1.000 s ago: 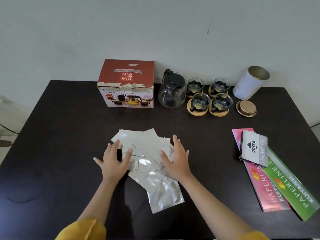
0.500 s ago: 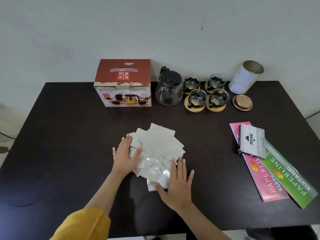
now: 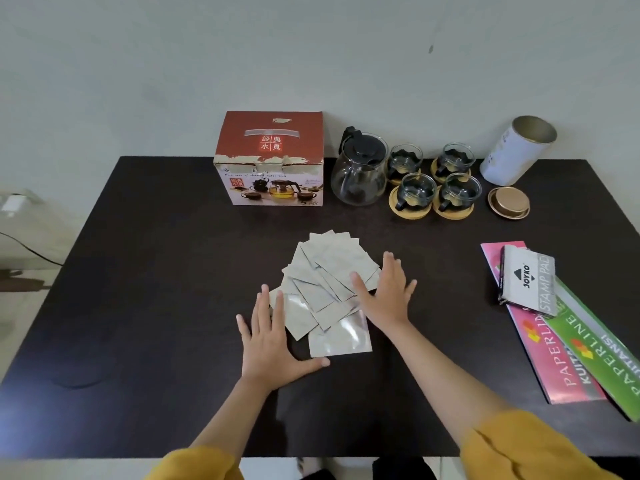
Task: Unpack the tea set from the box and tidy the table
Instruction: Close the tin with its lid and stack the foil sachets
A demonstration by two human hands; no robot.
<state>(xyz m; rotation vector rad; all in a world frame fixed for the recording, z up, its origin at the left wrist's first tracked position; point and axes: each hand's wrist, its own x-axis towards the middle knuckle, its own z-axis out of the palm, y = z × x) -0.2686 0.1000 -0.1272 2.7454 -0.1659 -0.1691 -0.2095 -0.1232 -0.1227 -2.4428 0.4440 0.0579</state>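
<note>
A fan of several silver foil sachets (image 3: pixel 325 282) lies in the middle of the dark table (image 3: pixel 145 271). My left hand (image 3: pixel 268 344) lies flat with spread fingers at the pile's lower left edge, fingertips touching the sachets. My right hand (image 3: pixel 386 294) rests flat on the pile's right side. The red tea set box (image 3: pixel 272 159) stands at the back. To its right are the glass teapot (image 3: pixel 360 171) with a black lid and several glass cups (image 3: pixel 434 180) on wooden coasters.
A white open canister (image 3: pixel 517 150) leans at the back right, its gold lid (image 3: pixel 508 202) lying in front. A grey stamp pad box (image 3: pixel 528 284) sits on pink and green receipt books (image 3: pixel 575 344) at the right edge.
My right hand moved from the pile's front edge up to its right side. My left hand slid down from the pile's left side to the lower left. The sachets shifted slightly.
</note>
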